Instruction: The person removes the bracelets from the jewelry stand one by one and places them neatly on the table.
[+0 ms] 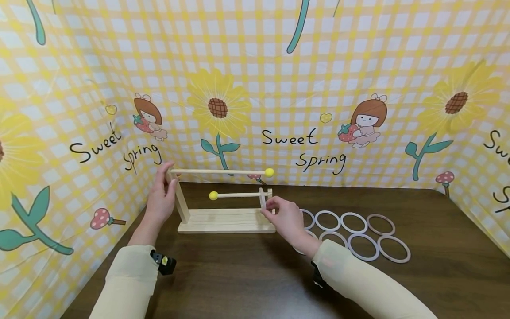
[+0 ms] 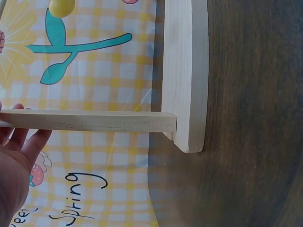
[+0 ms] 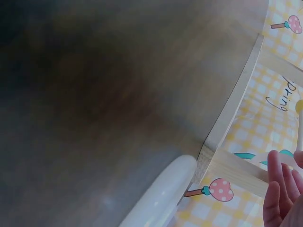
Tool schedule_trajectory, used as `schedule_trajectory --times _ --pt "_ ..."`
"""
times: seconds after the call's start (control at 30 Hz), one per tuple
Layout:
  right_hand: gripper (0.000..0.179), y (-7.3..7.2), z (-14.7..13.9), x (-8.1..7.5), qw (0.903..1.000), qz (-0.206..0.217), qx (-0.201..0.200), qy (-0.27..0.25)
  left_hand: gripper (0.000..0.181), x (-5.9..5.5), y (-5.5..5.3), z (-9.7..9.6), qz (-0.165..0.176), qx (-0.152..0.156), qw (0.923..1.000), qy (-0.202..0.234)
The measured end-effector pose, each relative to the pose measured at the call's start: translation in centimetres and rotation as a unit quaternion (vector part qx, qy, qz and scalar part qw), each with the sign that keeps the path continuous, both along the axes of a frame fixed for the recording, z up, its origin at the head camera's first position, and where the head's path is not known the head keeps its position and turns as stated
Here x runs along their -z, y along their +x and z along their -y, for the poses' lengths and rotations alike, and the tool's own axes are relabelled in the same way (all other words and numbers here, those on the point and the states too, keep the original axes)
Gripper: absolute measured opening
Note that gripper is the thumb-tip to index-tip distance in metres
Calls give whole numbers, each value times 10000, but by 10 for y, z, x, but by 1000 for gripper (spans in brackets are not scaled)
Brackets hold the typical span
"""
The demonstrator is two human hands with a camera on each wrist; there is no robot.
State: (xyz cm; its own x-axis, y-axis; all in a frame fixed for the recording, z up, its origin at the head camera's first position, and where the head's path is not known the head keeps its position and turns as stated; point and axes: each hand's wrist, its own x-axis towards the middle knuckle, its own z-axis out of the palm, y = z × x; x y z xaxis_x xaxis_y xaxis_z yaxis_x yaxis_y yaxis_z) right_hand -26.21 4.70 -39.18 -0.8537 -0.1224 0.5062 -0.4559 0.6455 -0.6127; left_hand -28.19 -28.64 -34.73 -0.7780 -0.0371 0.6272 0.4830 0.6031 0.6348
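A wooden stand (image 1: 227, 226) has a tall post (image 1: 182, 201) at its left end and a short one at its right. The upper rod (image 1: 219, 172) points right from the tall post, tipped with a yellow ball (image 1: 269, 173). The lower rod (image 1: 239, 195) points left from the short post and ends in another yellow ball (image 1: 213, 196). My left hand (image 1: 160, 201) holds the tall post near its top, fingers behind it in the left wrist view. Around the lower rod, close to the short post, hangs a pale ring (image 1: 261, 198); my right hand (image 1: 287, 218) pinches its lower edge.
Several pale rings (image 1: 364, 259) lie flat in two rows on the dark wooden table (image 1: 239, 283), right of the stand; my right hand and forearm partly cover the nearest ones. A yellow checked cloth (image 1: 255, 88) rises behind the table and along its sides.
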Motion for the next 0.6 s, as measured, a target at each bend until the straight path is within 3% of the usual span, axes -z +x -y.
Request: schedule_trajectory --times 0.3,0.6 --pt "12 -1 8 1 9998 105 -162 -95 43 -1 1 -1 25 -70 10000 -56" --pt "10 -3 22 2 9963 108 -737 -435 44 0 0 0 23 -108 9999 -60"
